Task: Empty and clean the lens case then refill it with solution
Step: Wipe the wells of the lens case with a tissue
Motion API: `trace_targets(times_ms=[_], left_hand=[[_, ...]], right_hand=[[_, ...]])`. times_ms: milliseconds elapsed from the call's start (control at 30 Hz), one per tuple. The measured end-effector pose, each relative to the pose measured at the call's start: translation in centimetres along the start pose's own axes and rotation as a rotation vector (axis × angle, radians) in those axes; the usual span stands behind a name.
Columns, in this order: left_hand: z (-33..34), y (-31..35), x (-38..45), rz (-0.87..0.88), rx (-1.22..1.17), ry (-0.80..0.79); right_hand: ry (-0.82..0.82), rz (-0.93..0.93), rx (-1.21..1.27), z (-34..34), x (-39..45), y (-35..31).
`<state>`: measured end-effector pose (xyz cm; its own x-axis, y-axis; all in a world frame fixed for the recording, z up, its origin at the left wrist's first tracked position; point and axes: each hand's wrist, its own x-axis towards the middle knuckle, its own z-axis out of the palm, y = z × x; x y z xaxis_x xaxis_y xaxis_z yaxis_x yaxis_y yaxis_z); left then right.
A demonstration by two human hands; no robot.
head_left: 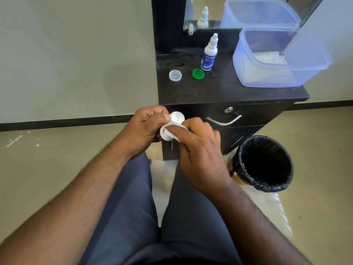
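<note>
Lens case (172,124) pinched btwn left hand (147,129) fingers and right hand (200,152) fingers w/ tissue.

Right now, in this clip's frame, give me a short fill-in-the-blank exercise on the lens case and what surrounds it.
1. Both hands hold the white lens case, and its two caps lie on the ____.
2. The loose cap nearest the solution bottle is coloured ____.
3. The bin on the floor is lined with a ____ bag.

Missing words: countertop; green; black

black-lined bin (264,163), plastic tub (282,77), mirror (210,12)
</note>
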<state>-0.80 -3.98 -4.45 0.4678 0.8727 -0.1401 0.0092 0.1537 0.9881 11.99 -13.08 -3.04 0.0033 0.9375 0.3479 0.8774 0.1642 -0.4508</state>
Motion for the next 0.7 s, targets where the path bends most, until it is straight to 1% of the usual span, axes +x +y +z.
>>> trace_targets(times_ms=[33, 67, 100, 133, 167, 200, 233, 267, 333, 433, 467, 600, 700], left_hand=[[-0.1, 0.0, 0.0, 0.004, 0.011, 0.0], [-0.1, 0.0, 0.0, 0.002, 0.018, 0.002], [0.0, -0.1, -0.1, -0.004, 0.023, 0.005], [0.1, -0.2, -0.2, -0.01, 0.029, 0.006], [0.3, -0.2, -0.3, -0.015, 0.035, 0.005], [0.4, -0.2, -0.4, -0.021, 0.041, 0.007], [0.5, -0.2, -0.5, -0.027, 0.041, 0.018], [0.5, -0.2, -0.4, -0.034, 0.038, 0.032], [0.5, -0.1, -0.3, -0.045, 0.038, 0.047], [0.8, 0.0, -0.2, -0.047, 0.062, 0.005], [0.9, 0.0, -0.2, -0.048, 0.067, -0.012], [1.2, -0.1, -0.2, -0.057, 0.059, -0.058], [1.3, 0.0, -0.2, -0.069, 0.091, -0.088]], right_hand=[[0.003, 0.016, -0.003, 0.2, -0.1, -0.1], [-0.014, 0.019, 0.057, 0.3, -0.3, -0.1], [-0.045, 0.036, 0.214, 0.3, -0.3, 0.0], [-0.076, 0.098, 0.455, 0.1, -0.2, 0.2], [-0.087, 0.209, 0.714, -0.4, 0.0, 0.4], [-0.058, 0.325, 0.924, -0.9, 0.2, 0.8], [-0.004, 0.41, 1.044, -1.4, 0.3, 1.4], [0.046, 0.459, 1.088, -1.8, 0.3, 1.9], [0.086, 0.454, 1.04, -2.3, 0.2, 2.4], [0.039, 0.33, 0.898, -2.3, 0.0, 2.1], [0.029, 0.253, 0.801, -2.2, -0.1, 2.1], [0.006, -0.186, 0.205, -1.2, -0.7, 3.1], [0.003, -0.38, -0.033, -1.3, -0.5, 4.0]])
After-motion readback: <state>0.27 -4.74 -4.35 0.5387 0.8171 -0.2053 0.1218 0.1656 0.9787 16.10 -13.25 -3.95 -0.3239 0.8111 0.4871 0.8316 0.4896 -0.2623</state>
